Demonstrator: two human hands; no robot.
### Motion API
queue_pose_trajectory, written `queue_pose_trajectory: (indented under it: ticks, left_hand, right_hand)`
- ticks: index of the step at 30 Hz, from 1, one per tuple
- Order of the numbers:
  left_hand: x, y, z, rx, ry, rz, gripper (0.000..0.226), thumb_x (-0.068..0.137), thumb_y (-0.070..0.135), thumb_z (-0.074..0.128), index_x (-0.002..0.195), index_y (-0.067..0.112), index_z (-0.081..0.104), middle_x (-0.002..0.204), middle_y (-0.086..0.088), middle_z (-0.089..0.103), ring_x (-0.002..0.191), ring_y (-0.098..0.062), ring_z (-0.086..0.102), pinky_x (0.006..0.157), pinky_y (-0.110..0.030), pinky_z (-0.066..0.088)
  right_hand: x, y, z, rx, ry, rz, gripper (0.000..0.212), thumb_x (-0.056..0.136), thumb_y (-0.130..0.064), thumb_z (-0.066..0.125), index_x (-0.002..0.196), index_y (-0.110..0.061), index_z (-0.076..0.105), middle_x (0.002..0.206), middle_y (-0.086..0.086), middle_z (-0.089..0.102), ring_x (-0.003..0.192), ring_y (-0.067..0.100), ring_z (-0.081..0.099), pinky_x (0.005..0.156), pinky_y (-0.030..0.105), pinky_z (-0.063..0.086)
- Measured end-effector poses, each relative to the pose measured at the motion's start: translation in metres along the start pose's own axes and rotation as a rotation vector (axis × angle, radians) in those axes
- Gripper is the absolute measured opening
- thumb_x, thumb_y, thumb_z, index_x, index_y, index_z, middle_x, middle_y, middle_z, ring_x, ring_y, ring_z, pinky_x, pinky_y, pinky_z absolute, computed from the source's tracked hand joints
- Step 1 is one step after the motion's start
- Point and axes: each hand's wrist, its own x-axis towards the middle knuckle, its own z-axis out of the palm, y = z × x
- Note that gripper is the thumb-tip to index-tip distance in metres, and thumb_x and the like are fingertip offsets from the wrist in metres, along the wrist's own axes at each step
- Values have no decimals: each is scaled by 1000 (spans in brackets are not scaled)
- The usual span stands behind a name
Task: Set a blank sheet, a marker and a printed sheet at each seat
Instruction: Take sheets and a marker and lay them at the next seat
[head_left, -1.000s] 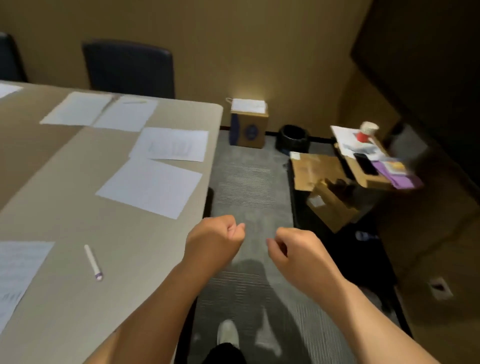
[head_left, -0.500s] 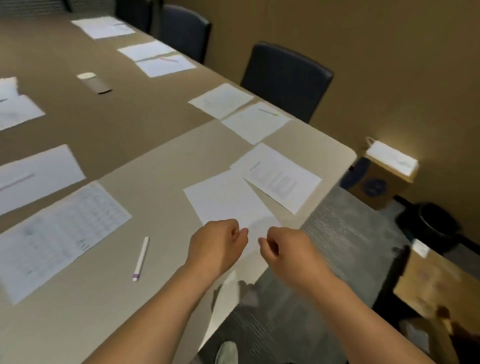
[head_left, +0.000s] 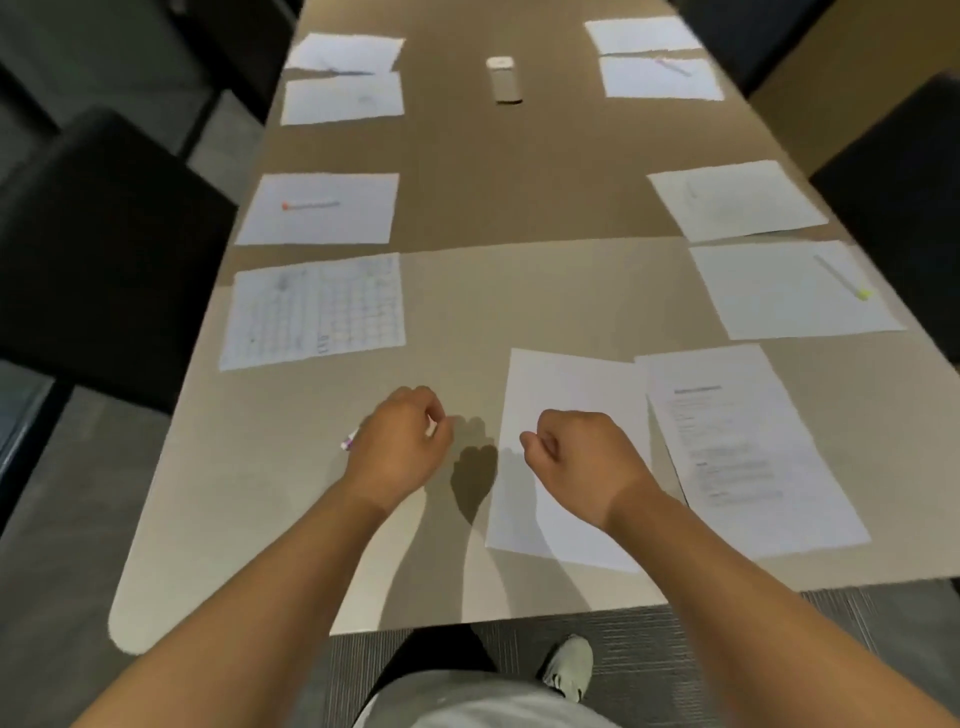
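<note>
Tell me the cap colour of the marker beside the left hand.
Purple, on a white marker half hidden behind the left hand; head view.

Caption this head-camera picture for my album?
Two loosely curled hands, left and right, hover above a conference table set with papers.

dim overhead light — soft blur

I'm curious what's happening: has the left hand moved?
Yes. The left hand went leftward to the purple-tipped marker, now partly covering it; earlier it hung well right of that marker.
</note>
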Motion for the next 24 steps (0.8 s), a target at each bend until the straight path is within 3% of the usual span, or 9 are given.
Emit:
queue_pose_trajectory:
  ticks: [7,10,13,18,20,22,24]
  left_hand:
    - [37,-55,14,60,33,-241,35,89,27,60,119,11,57,118,-15,55,106,-36,55,89,-46,48]
    - [53,-83,25,125,-51,-347,46,87,29,62,127,9,51,124,-18,51,112,-40,51,94,-48,44]
    - [62,-100,38,222,-140,-439,42,88,26,60,124,6,49,120,-20,49,109,-41,48,91,-49,42]
    - [61,-99,64,338,-119,-403,17,92,7,43,107,0,46,108,-24,52,96,-43,51,81,-49,41]
    - [62,-83,74,260,-110,-400,14,93,6,44,105,-1,45,109,-25,50,93,-45,54,80,-50,43]
    - [61,-52,83,19,-128,-400,10,94,6,46,103,3,42,110,-24,45,89,-45,57,79,-51,49]
    - [55,-15,92,-181,-150,-383,15,91,0,47,102,5,39,108,-20,43,85,-41,57,70,-44,49]
  right_hand:
    - [38,9,18,-39,-119,-73,42,99,-33,43,61,-18,32,56,-1,40,56,20,39,56,32,35]
    - [47,14,27,-42,-78,-73,45,98,-31,46,59,-19,28,53,-2,35,51,18,33,54,32,32]
    - [54,24,30,-69,-103,-30,44,98,-33,44,59,-19,29,53,-2,36,50,18,35,53,32,33]
    - [61,40,30,-93,-161,21,42,99,-34,38,62,-18,31,55,-2,39,50,16,37,53,31,34]
    - [59,50,29,-67,-150,15,41,99,-33,39,61,-19,30,56,-2,40,51,17,37,54,32,35]
    - [56,63,26,-33,-138,18,40,99,-31,40,61,-18,31,57,-1,42,53,19,40,56,34,37]
    - [53,78,22,-43,-128,38,38,98,-31,40,64,-18,33,61,1,46,57,21,44,57,34,39]
